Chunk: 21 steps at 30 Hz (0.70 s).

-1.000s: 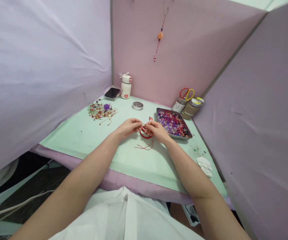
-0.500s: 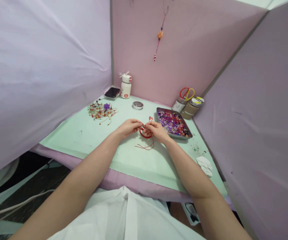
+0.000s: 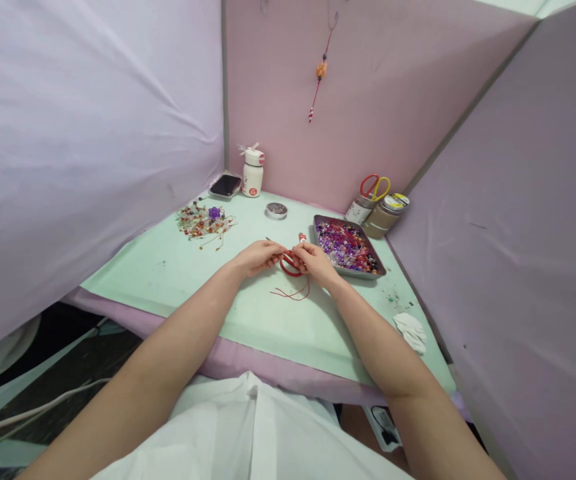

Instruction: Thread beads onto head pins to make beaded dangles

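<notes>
A crumpled white cloth (image 3: 411, 332) lay nearer than the metal bead tray (image 3: 363, 274) and a little to its right. Left of the tray and nearer than it, the loose ends of a thin red cord (image 3: 288, 296) trailed over the green tabletop (image 3: 188, 287). The cord itself ran up to the two hands, just left of the tray. The left hand (image 3: 262, 256) and the right hand (image 3: 314, 260) met fingertip to fingertip, each pinching a short red stretch of it between thumb and fingers; the exact grip was too small to make out. A red loop (image 3: 291, 269) showed beneath them, and a red lighter (image 3: 303, 237) stood close by the tray's left side. Mixed beads, mostly purple and red, filled the tray. Well to its left lay a heap of beaded strings (image 3: 201, 223). Farther back than the tray were a small round tin (image 3: 277, 211) and, farther left, a phone (image 3: 226, 185) and a white bottle (image 3: 253, 179). Behind the tray stood a lidded jar (image 3: 382, 220) and a can (image 3: 359, 209) holding red- and yellow-handled scissors (image 3: 381, 189). High beyond it, a beaded pendant (image 3: 321, 70) hung against the pink backdrop (image 3: 278, 80).
</notes>
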Each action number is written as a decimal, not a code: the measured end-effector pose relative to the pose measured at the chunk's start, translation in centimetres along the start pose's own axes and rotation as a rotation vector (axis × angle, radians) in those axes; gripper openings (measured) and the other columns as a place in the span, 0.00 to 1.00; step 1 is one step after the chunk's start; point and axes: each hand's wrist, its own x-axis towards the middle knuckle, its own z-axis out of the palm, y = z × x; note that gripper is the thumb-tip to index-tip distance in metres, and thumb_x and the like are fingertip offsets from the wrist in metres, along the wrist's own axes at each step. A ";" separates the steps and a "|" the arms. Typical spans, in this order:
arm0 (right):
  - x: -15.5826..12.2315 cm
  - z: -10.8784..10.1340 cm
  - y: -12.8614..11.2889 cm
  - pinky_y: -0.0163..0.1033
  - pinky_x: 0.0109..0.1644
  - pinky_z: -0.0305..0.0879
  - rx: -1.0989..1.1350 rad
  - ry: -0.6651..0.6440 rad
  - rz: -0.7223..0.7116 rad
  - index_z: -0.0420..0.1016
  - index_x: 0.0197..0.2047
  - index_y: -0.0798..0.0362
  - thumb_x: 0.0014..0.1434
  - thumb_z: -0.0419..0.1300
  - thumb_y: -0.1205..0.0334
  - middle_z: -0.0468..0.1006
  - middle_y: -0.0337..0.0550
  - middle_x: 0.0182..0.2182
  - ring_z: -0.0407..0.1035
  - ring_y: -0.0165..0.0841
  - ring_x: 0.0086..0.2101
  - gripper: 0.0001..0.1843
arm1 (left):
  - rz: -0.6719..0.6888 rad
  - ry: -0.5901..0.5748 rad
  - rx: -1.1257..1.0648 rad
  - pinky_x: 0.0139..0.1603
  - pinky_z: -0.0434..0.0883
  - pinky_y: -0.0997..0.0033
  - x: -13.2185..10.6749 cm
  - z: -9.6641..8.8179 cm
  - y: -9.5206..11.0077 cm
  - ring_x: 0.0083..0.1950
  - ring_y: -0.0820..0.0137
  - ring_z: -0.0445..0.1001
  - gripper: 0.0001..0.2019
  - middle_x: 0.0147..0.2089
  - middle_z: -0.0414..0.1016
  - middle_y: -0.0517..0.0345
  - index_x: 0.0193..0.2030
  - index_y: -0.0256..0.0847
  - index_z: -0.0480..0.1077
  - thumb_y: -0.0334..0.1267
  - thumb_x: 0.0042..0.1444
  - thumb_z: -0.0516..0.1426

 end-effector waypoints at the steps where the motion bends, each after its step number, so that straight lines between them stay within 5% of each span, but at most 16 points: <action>1: 0.0 0.0 0.1 0.31 0.19 0.43 0.008 0.003 -0.004 0.65 0.24 0.53 0.52 0.60 0.53 0.66 0.33 0.17 0.52 0.21 0.16 0.13 | -0.017 -0.011 -0.016 0.25 0.56 0.77 -0.1 0.0 0.1 0.23 0.80 0.60 0.06 0.22 0.66 0.60 0.26 0.33 0.72 0.35 0.47 0.61; 9: 0.1 0.0 0.4 0.31 0.19 0.41 0.021 -0.016 -0.037 0.62 0.25 0.52 0.53 0.61 0.47 0.60 0.30 0.15 0.46 0.21 0.15 0.18 | -0.053 -0.022 -0.019 0.23 0.55 0.78 0.1 -0.3 -0.1 0.22 0.81 0.60 0.08 0.22 0.66 0.61 0.25 0.33 0.70 0.36 0.45 0.63; 13: 0.3 0.1 0.6 0.31 0.20 0.48 -0.015 -0.006 -0.050 0.64 0.31 0.51 0.54 0.58 0.45 0.68 0.35 0.22 0.55 0.24 0.19 0.17 | -0.029 0.071 -0.015 0.21 0.52 0.78 0.4 -0.6 -0.3 0.20 0.82 0.58 0.06 0.20 0.63 0.63 0.25 0.35 0.69 0.34 0.45 0.62; 17: 0.3 0.1 0.8 0.38 0.36 0.66 -0.302 0.202 -0.349 0.67 0.40 0.50 0.54 0.59 0.50 0.71 0.45 0.40 0.67 0.34 0.39 0.15 | -0.012 0.142 -0.092 0.20 0.51 0.79 0.5 -0.7 0.0 0.20 0.83 0.58 0.05 0.21 0.63 0.63 0.25 0.34 0.68 0.31 0.45 0.61; 21: 0.1 0.1 1.0 0.45 0.52 0.63 -0.636 0.258 -0.676 0.71 0.39 0.51 0.55 0.61 0.56 0.68 0.48 0.43 0.64 0.38 0.47 0.10 | -0.014 0.142 -0.123 0.19 0.51 0.80 0.4 -0.5 0.1 0.20 0.83 0.58 0.05 0.21 0.64 0.62 0.24 0.34 0.68 0.31 0.45 0.62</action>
